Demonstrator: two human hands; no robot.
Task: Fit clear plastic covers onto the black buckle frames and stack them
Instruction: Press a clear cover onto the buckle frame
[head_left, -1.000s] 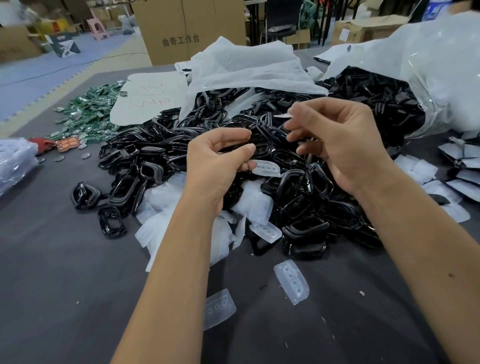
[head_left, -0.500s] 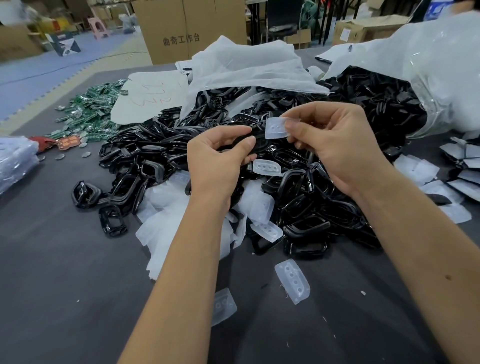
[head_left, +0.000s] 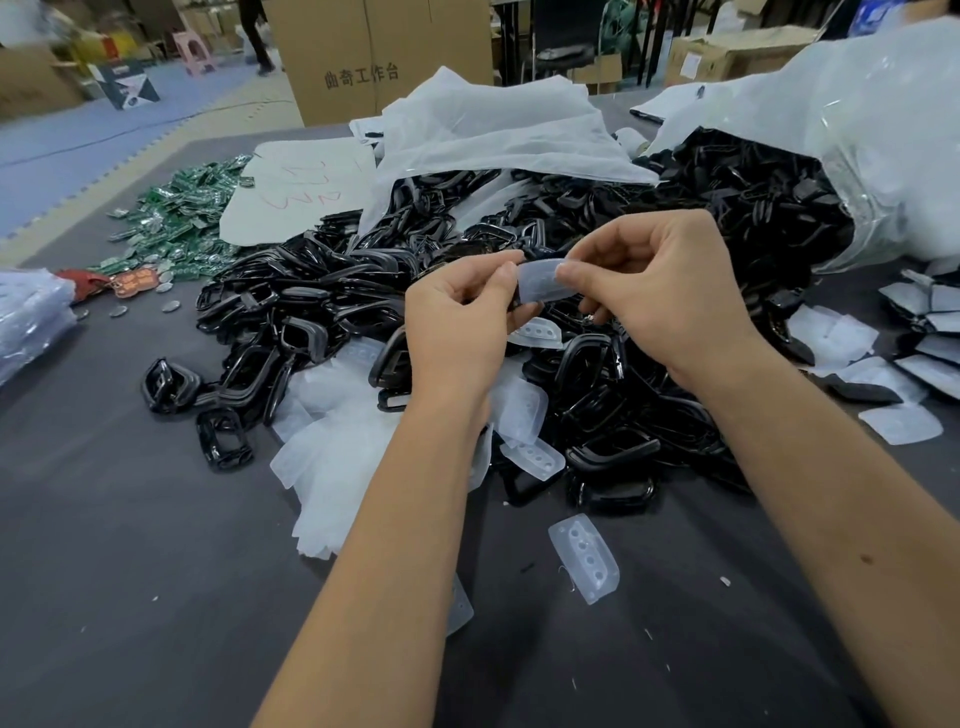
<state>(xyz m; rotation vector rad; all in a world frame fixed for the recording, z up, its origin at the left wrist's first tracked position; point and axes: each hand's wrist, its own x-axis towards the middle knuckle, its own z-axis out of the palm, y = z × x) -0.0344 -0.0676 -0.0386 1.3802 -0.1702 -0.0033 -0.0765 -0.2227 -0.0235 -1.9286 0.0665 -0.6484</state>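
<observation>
Both hands up over the frame pile (head_left: 597, 322) on the counter (head_left: 130, 571). R hand (head_left: 660, 296) pinches 1 clear cover (head_left: 540, 280); L hand (head_left: 457, 322) pinches its other end, w/ a black frame (head_left: 516, 299) barely visible behind.

Dark grey cloth-covered table (head_left: 130, 545) fills the foreground. Beyond its far edge, blue foam-mat floor (head_left: 78, 150) with a tan strip alongside. Tall cardboard box (head_left: 379, 57) printed with Chinese characters stands behind the table. More cardboard boxes (head_left: 737, 49) far right. Pink plastic stool (head_left: 195, 52) far left, blurred. Dim, even indoor light.
</observation>
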